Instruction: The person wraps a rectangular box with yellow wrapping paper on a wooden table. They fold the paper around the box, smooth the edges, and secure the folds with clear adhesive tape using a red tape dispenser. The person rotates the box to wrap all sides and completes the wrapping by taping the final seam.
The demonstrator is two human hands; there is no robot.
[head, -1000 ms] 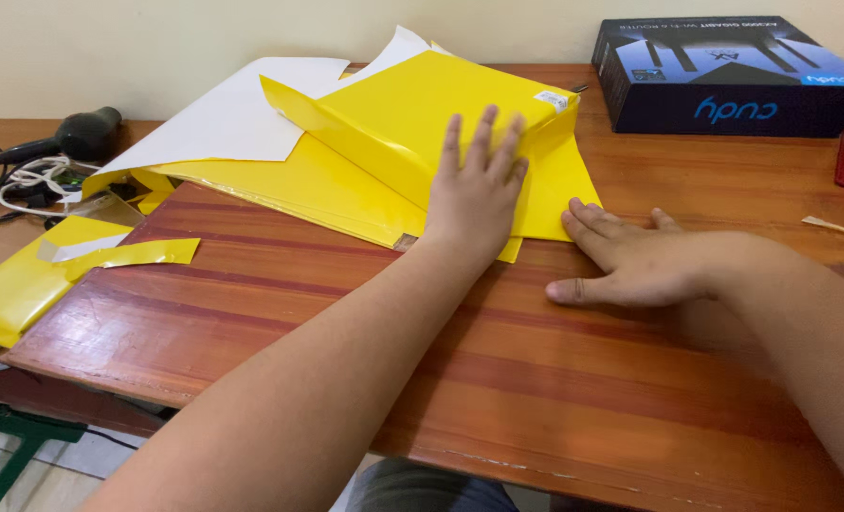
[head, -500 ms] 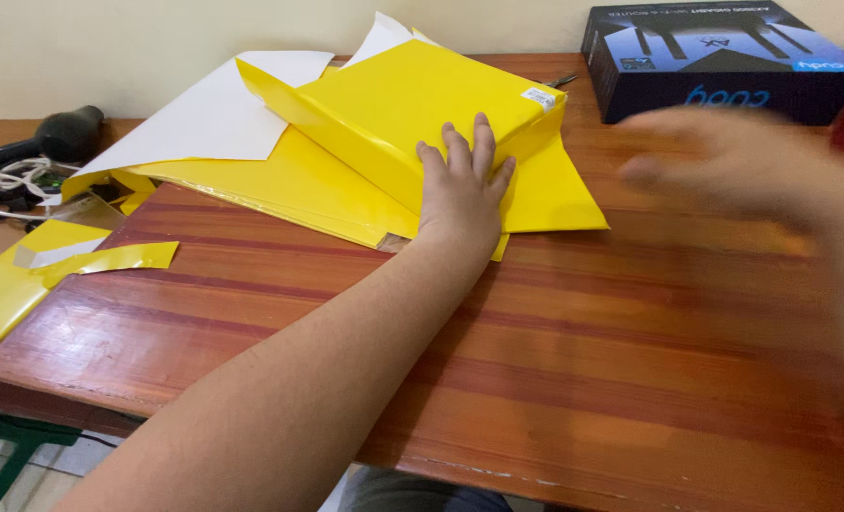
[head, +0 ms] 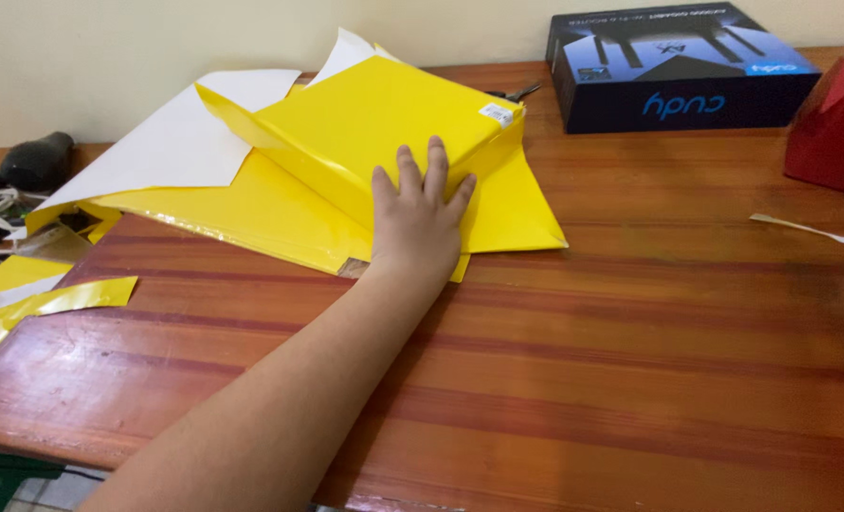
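My left hand lies flat, fingers spread, pressing on the near edge of a box wrapped in yellow paper. The box rests on a large sheet of yellow wrapping paper with a white underside, spread over the wooden table. A small white sticker sits on the box's right corner. My right hand is out of view.
A dark blue carton stands at the back right, with a red bag beside it. Scissors peek out behind the box. Yellow paper scraps lie at the left edge, a black hair dryer beyond. A thin paper strip lies right.
My right hand lifted off the table beside the yellow paper, swept up to the right and left the view. My left hand stayed pressed on the wrapped box.
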